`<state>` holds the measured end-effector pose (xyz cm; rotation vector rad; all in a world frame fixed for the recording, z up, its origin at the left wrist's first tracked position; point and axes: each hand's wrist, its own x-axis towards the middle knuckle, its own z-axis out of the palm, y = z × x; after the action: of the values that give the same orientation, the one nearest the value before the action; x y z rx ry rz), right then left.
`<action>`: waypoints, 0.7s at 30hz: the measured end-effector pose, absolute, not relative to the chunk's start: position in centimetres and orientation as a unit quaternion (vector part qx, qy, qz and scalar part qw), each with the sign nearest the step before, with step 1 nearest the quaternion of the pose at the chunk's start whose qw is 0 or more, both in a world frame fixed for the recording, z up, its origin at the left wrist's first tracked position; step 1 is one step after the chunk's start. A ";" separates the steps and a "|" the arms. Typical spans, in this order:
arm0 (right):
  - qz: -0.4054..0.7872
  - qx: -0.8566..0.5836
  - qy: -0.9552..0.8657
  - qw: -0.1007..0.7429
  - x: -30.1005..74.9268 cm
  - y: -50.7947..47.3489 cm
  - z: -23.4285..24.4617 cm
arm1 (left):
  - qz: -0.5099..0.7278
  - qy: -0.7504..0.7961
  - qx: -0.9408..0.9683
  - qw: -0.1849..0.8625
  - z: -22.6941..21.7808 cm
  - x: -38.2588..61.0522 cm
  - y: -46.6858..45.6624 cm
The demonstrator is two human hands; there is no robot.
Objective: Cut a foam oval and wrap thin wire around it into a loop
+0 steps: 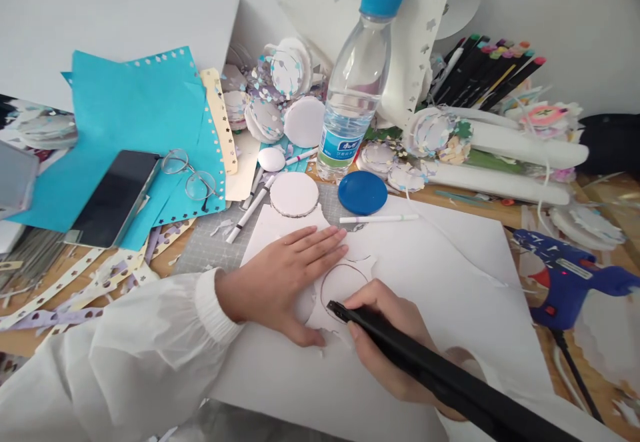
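Note:
A large white foam board (420,255) lies before me, with a circle (345,269) drawn on it in a thin dark line. My left hand (290,275) presses flat on the board left of the circle, fingers stretched out and holding nothing. In my right hand (390,329) is a long black cutter (415,355), gripped like a pen. Its tip touches the circle's lower left edge. Beyond my left fingertips sit a white foam disc (294,194) with a rough rim and a round blue lid (363,192). A white marker (379,219) rests beside the lid.
Behind the board stands a water bottle (357,82), among white paper flowers (287,69). To the left, a phone (115,195) and glasses (190,174) rest on blue sheets (135,102). On the right are a blue glue gun (565,275), its cord, and several markers (490,69).

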<state>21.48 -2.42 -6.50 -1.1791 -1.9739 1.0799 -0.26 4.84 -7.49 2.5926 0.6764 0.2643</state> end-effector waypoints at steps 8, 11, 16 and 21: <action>0.339 -0.424 -0.795 0.269 21.2 -2.5 -6.9 | 0.101 0.252 0.937 0.219 -7.8 -0.4 4.7; 0.326 -0.420 -0.801 0.276 21.1 -2.5 -7.0 | 0.101 0.251 0.937 0.222 -7.8 -0.4 4.7; 0.325 -0.419 -0.801 0.278 21.2 -2.6 -7.0 | 0.102 0.252 0.937 0.221 -7.8 -0.4 4.7; 0.326 -0.413 -0.805 0.273 21.0 -2.6 -7.0 | 0.094 0.252 0.939 0.216 -7.8 -0.3 4.7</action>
<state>21.04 -2.63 -7.02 -1.1116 -2.1675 0.8772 -0.33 4.74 -7.77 2.6016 0.6998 0.2612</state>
